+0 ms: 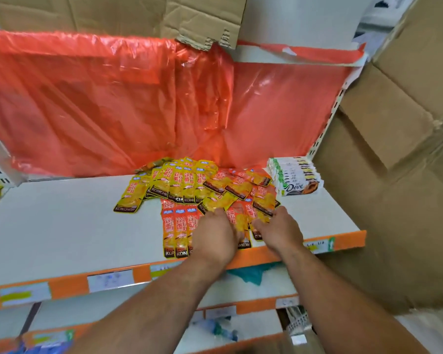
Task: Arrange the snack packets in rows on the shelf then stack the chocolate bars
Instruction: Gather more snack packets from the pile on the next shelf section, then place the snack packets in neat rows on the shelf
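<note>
Orange packets [175, 226] under 2 hands [215, 236], perhaps pinched

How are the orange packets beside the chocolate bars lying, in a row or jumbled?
Jumbled. The orange packets by the chocolate bars lie at mixed angles and overlap each other, not lined up.
</note>
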The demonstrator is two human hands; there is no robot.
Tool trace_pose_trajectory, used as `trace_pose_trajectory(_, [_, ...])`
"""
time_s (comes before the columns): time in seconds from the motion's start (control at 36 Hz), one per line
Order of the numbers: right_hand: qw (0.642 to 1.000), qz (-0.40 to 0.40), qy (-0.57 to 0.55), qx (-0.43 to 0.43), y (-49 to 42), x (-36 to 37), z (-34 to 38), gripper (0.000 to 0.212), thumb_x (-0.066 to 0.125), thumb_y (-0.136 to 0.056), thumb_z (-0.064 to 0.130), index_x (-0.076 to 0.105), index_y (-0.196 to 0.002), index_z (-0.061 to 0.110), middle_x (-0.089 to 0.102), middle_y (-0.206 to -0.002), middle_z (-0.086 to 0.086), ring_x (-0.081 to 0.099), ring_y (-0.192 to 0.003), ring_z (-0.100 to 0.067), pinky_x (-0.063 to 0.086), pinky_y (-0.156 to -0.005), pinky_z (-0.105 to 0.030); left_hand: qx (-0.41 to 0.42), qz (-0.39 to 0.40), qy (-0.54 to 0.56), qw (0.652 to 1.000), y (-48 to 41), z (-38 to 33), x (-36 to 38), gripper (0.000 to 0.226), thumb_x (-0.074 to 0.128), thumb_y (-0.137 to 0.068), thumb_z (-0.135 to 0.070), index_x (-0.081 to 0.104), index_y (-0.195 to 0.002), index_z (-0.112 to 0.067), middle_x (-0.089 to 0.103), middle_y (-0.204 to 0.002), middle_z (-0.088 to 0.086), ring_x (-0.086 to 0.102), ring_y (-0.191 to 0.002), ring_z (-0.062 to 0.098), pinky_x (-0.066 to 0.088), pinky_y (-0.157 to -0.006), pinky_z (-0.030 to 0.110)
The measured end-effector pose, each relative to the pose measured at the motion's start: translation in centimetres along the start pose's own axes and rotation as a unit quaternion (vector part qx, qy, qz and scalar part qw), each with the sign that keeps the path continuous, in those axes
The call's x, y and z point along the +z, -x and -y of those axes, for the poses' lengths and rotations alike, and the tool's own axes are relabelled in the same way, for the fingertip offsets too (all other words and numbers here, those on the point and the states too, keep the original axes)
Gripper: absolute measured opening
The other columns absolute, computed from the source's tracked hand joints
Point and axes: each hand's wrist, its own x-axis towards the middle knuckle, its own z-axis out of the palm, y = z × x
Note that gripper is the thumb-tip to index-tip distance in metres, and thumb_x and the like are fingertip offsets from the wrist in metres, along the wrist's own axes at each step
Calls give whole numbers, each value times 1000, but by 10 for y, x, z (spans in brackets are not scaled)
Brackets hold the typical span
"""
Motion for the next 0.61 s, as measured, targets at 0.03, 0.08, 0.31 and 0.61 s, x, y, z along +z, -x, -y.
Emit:
trace_pose_trajectory(0.03, [1000, 4, -1, -2, -1, 0, -1, 62, 69, -77, 59, 52, -123, 20, 67, -118, -2, 62, -110, -30, 52, -90, -43, -8, 0, -5, 1000, 1, -2, 0, 59, 70, -80, -57, 52, -114, -12, 61, -114, 9, 58, -107, 28, 50, -83, 38])
trace_pose_trajectory(0.08, [1000, 10, -5, -8, -1, -1, -3, 66, 69, -75, 58, 50, -125, 20, 66, -120, -2, 61, -112, -31, 52, -91, -44, -21, -5, -9, 1000, 2, -6, 2, 60, 73, -79, -56, 53, -113, -11, 61, -114, 10, 58, -107, 29, 51, -84, 39])
trace_pose_trajectory(0.31, [999, 8, -21, -48, 5, 1, -10, 81, 75, -70, 59, 42, -136, 25, 61, -132, 5, 56, -122, -26, 44, -96, -44, -76, 3, -14, 997, 5, -15, 11, 58, 74, -79, -43, 49, -120, -10, 57, -121, 11, 54, -114, 29, 49, -88, 41])
trace_pose_trajectory(0.61, [996, 59, -19, -59, 7, -4, -11, 84, 78, -67, 64, 42, -134, 28, 63, -118, 8, 59, -115, -23, 42, -97, -42, -149, 31, 67, 986, 2, -20, 3, 55, 70, -81, -28, 42, -124, -8, 66, -109, 7, 64, -101, 31, 49, -90, 44])
